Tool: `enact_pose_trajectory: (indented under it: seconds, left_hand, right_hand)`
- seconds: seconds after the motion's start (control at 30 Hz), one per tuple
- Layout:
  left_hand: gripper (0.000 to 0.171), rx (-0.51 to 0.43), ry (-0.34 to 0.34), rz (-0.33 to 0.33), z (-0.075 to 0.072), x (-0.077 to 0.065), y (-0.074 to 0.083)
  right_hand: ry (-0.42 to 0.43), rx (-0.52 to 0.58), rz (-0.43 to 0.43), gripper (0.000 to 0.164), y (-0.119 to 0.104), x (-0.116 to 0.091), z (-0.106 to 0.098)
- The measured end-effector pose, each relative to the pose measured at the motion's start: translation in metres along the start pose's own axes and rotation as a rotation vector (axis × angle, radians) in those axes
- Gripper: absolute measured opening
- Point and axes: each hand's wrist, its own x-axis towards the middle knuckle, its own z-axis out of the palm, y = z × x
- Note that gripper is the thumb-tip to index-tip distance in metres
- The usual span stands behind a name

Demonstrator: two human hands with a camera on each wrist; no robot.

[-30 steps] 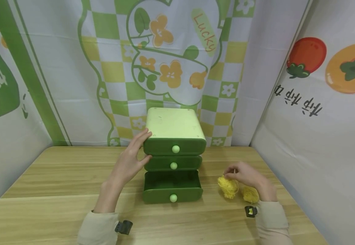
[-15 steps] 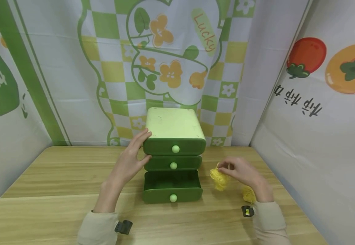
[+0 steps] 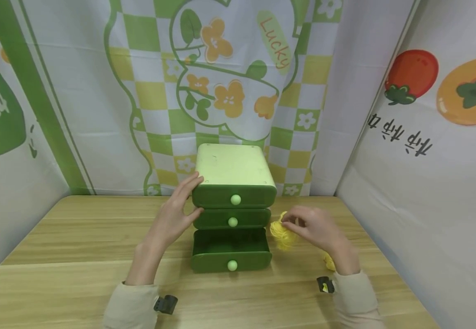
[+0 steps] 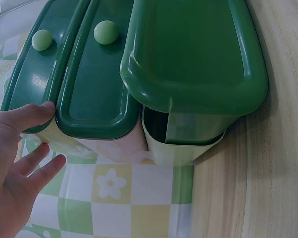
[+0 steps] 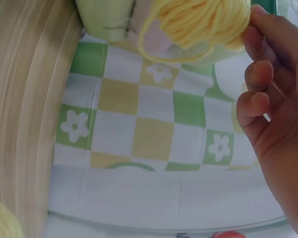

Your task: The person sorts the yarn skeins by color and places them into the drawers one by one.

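A small drawer cabinet with a pale green top and dark green drawers stands on the table. Its bottom drawer is pulled out, and I see nothing inside. My left hand rests against the cabinet's left side, the thumb touching the edge of a drawer front and the fingers fairly straight. Between thumb and fingertips, my right hand pinches a yellow yarn ball, held above the table just right of the cabinet. In the right wrist view a loose strand hangs off this yarn ball.
A second yellow yarn ball lies on the wooden table, partly hidden by my right wrist. Printed cloth hangs behind the table and along both sides. The upper two drawers are closed.
My right hand has lifted one yarn ball and carried it left toward the cabinet. The other yarn ball stays on the table. My left hand has not moved.
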Motion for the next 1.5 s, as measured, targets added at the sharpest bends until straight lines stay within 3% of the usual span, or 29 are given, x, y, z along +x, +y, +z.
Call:
enact_pose_trajectory:
  seconds: [0.23,0.43,0.73,1.1,1.5]
  left_hand:
    - [0.085,-0.002,-0.003,-0.008,0.0,0.0,0.0]
    - [0.085,0.0,0.001,-0.008,0.001,0.001,-0.001]
    - [0.085,0.0,-0.002,0.001,0.001,0.001,0.0]
    - [0.085,0.002,0.006,0.001,0.002,0.0,0.0]
    - [0.085,0.007,-0.001,-0.016,0.0,0.0,0.0]
  right_hand:
    - [0.135,-0.042,-0.152,0.013,-0.01,0.009,0.013]
    - [0.209,-0.047,-0.219,0.016,-0.022,0.018,0.025]
    - [0.245,-0.039,-0.226,0.012,-0.041,0.026,0.038]
    - [0.293,-0.128,-0.227,0.01,-0.067,0.035,0.05]
    - [0.248,-0.098,-0.211,0.009,-0.075,0.037,0.064]
